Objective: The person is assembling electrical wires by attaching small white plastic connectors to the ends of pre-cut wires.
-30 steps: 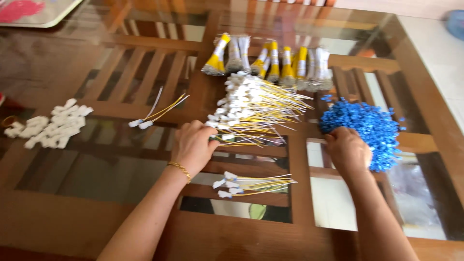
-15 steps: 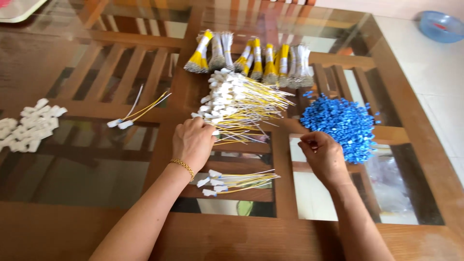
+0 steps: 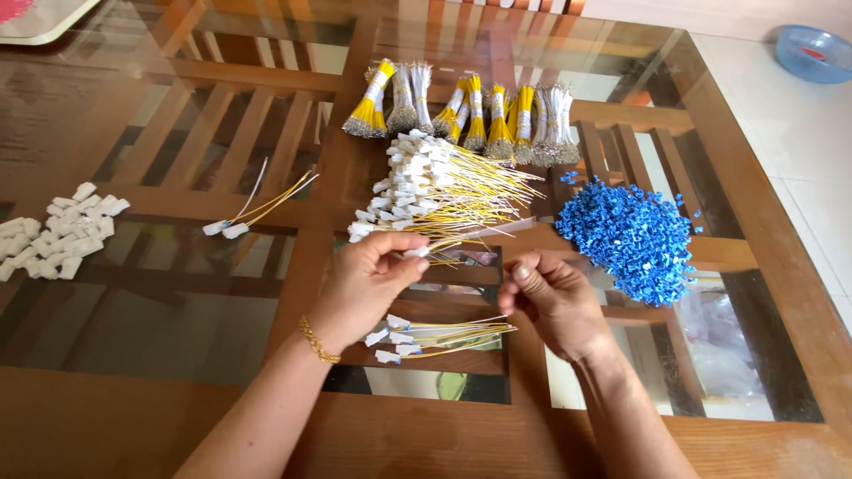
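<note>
A yellow wire with white connector [image 3: 417, 252] is pinched between thumb and fingers of the left hand [image 3: 359, 288], at the near edge of the big wire pile [image 3: 439, 191] mid-table. The right hand [image 3: 550, 302] is curled loosely just beside it, fingers narrow; whether anything is held cannot be told. A small finished bunch [image 3: 435, 333] is laid below both hands. Blue connectors [image 3: 635, 235] are heaped toward the right edge, taped wire bundles [image 3: 470, 111] toward the far edge, white connectors [image 3: 58, 231] at the left edge of the glass table [image 3: 781, 293].
</note>
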